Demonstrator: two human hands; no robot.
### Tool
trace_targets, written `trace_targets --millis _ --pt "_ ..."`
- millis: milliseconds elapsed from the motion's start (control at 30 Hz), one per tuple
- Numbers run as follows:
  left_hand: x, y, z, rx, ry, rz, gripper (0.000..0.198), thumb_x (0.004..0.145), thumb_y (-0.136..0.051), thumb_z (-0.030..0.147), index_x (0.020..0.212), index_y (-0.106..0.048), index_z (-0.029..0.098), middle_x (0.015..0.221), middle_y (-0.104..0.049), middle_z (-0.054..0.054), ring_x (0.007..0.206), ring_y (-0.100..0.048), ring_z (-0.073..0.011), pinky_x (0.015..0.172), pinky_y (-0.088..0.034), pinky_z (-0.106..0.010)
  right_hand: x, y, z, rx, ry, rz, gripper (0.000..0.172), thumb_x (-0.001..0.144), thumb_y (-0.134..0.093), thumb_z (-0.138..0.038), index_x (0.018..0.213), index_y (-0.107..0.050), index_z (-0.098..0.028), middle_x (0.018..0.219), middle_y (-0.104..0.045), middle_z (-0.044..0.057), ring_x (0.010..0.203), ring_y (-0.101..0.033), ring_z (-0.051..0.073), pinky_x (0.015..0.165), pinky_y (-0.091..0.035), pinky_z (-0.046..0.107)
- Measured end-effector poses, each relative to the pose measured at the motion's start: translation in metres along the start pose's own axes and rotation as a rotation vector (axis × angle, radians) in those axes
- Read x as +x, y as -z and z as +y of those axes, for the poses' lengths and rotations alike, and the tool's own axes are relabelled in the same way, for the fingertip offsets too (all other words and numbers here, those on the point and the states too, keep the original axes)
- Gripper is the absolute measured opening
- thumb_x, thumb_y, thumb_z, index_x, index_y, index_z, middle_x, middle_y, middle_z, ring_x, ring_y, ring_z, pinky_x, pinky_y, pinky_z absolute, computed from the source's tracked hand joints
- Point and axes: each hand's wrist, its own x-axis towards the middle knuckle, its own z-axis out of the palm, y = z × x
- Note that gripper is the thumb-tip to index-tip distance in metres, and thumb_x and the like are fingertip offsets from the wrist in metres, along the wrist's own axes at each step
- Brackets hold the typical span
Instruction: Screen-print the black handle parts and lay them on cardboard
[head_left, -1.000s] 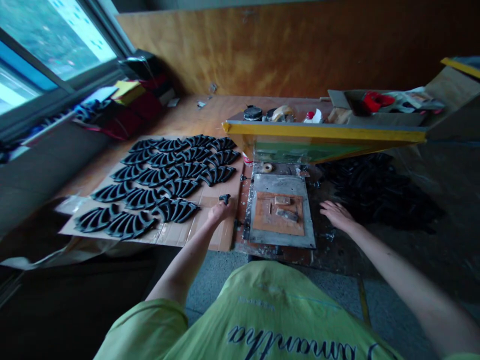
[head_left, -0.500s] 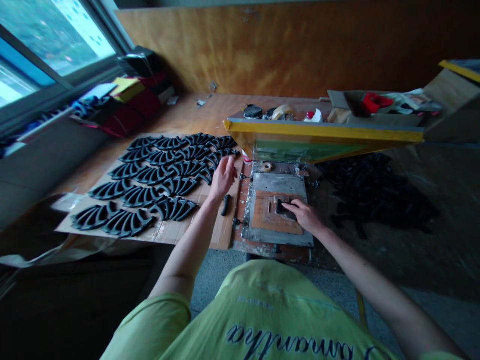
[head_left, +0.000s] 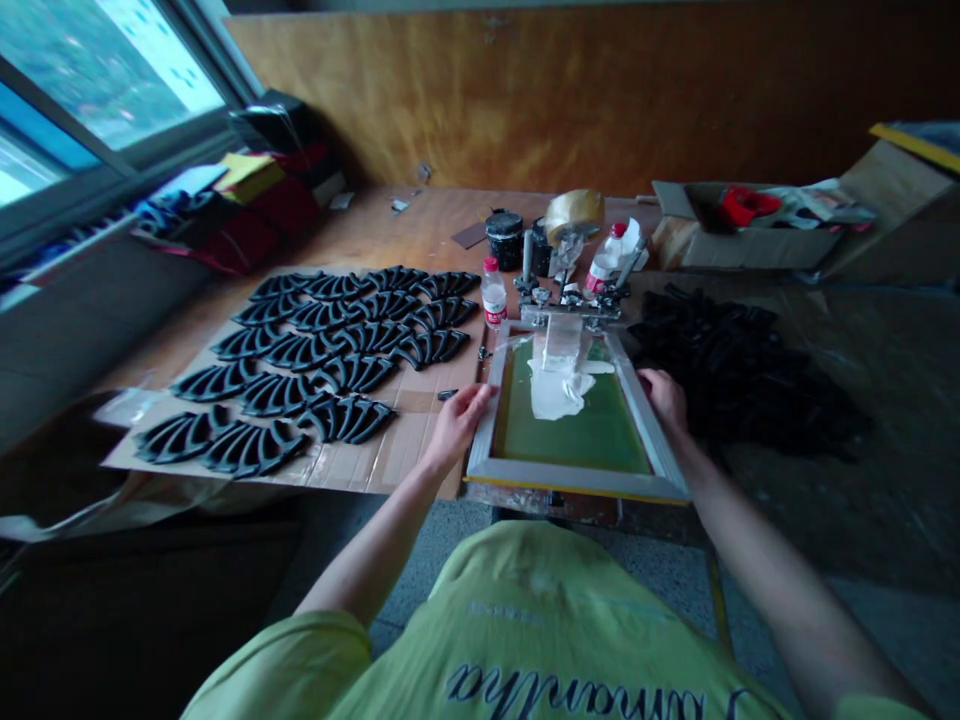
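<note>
Screen frame (head_left: 577,478): flat at the near edge of the surface (head_left: 420,225), held on both long rails. Hold it down evenly. Left hand (head_left: 459,418): grip closed on the left rail about midway, fingers curled over the outer side. Right hand (head_left: 664,396): grip closed on the right rail, slightly farther along. Level the two holds before bearing down, to avoid lifting a corner. Press through the rails alone; no fingers on the green mesh (head_left: 592,438). Underside hidden by the mesh, so check seating by feel all round rather than by eye. Hold the frame level to stop the white ink (head_left: 559,392), pooled in the far half of the mesh, from running toward the near rail.

Mind the left wrist: just beside the left rail, a cardboard sheet (head_left: 420,440) carrying rows of black fan-shaped pieces (head_left: 337,350), plus one small black piece (head_left: 448,394) loose near the left fingers. Avoid brushing any of them. Same on the right, with the pile of black parts (head_left: 742,365) close to the right rail.

Farther on, look at the hinge clamps (head_left: 570,297) gripping the far rail and feel for play. Beyond them, toward the far edge: a small bottle (head_left: 493,292), a black jar (head_left: 504,235), a tape roll (head_left: 574,212), and an open cardboard box (head_left: 739,245) toward the far right corner; all apart from the frame, best left alone.
</note>
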Motion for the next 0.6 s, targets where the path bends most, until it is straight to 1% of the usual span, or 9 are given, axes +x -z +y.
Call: trace_targets --millis 67,133,167,233,300,367,433,500,600 --pt "-0.006 -0.003 -0.039 0.024 0.074 -0.028 0.060 0.084 -0.059 0.055 0.131 -0.058 0.018 0.075 -0.063 0.001 0.060 -0.054 -0.0109 0.055 -0.040 -0.020 0.025 0.008 -0.007 0.031 -0.025 0.080 0.036 0.095 -0.042 -0.031 0.123 -0.061 -0.018 0.109 -0.062 0.013 0.090 -0.059 0.024 0.080 -0.049 0.038" --pt "-0.006 -0.007 -0.071 0.118 0.100 -0.009 0.066 0.085 -0.058 0.051 0.143 -0.046 0.021 0.072 -0.061 0.003 0.059 -0.053 -0.0108 0.054 -0.039 -0.020 0.047 0.009 -0.032 0.037 0.055 0.094 0.046 0.087 -0.060 -0.037 0.129 -0.057 -0.017 0.124 -0.056 0.015 0.103 -0.056 0.027 0.087 -0.047 0.040" --pt "-0.004 -0.008 -0.083 0.172 0.105 0.003 0.067 0.086 -0.057 0.050 0.145 -0.043 0.022 0.072 -0.060 0.003 0.059 -0.053 -0.0108 0.054 -0.038 -0.020 0.055 0.006 -0.047 0.018 0.121 0.057 0.049 0.083 -0.067 -0.037 0.127 -0.058 -0.017 0.125 -0.056 0.015 0.107 -0.054 0.029 0.089 -0.045 0.041" --pt "0.001 -0.009 -0.099 0.252 0.103 0.014 0.065 0.088 -0.055 0.049 0.146 -0.042 0.022 0.074 -0.062 0.002 0.061 -0.054 -0.0112 0.055 -0.038 -0.020 0.063 -0.004 -0.074 -0.038 0.227 -0.084 0.037 0.079 -0.072 -0.033 0.112 -0.064 -0.016 0.113 -0.061 0.014 0.106 -0.052 0.030 0.088 -0.043 0.040" --pt "0.004 -0.009 -0.105 0.292 0.104 0.016 0.063 0.088 -0.054 0.050 0.144 -0.044 0.021 0.079 -0.065 0.000 0.066 -0.058 -0.0124 0.058 -0.041 -0.021 0.056 -0.015 -0.089 -0.059 0.263 -0.223 0.017 0.081 -0.070 -0.027 0.094 -0.066 -0.016 0.096 -0.065 0.012 0.097 -0.054 0.027 0.084 -0.042 0.037" --pt "0.005 -0.008 -0.106 0.316 0.116 0.020 0.061 0.088 -0.054 0.051 0.141 -0.048 0.021 0.083 -0.067 -0.002 0.070 -0.061 -0.0139 0.060 -0.043 -0.022 0.037 -0.021 -0.093 -0.057 0.301 -0.295 0.004 0.084 -0.064 -0.020 0.085 -0.065 -0.017 0.087 -0.066 0.010 0.091 -0.054 0.024 0.080 -0.040 0.034" --pt "0.005 -0.008 -0.106 0.319 0.135 0.026 0.060 0.088 -0.054 0.052 0.139 -0.050 0.021 0.085 -0.068 -0.003 0.074 -0.063 -0.0152 0.063 -0.045 -0.023 0.016 -0.018 -0.089 -0.047 0.406 -0.317 0.010 0.086 -0.056 -0.013 0.085 -0.065 -0.016 0.085 -0.066 0.009 0.089 -0.054 0.023 0.079 -0.038 0.033" --pt "0.004 -0.008 -0.106 0.304 0.141 0.023 0.060 0.088 -0.054 0.051 0.139 -0.050 0.021 0.086 -0.068 -0.003 0.075 -0.063 -0.0153 0.063 -0.045 -0.023 0.000 -0.006 -0.082 -0.010 0.558 -0.342 0.019 0.085 -0.050 -0.007 0.087 -0.067 -0.016 0.086 -0.067 0.009 0.088 -0.054 0.021 0.078 -0.037 0.032" --pt "0.004 -0.010 -0.108 0.277 0.136 0.034 0.058 0.088 -0.055 0.048 0.138 -0.051 0.020 0.084 -0.067 -0.002 0.071 -0.062 -0.0141 0.062 -0.045 -0.022 -0.002 0.012 -0.075 0.081 0.701 -0.417 0.020 0.081 -0.052 -0.005 0.084 -0.068 -0.017 0.083 -0.067 0.007 0.084 -0.054 0.019 0.074 -0.035 0.030"
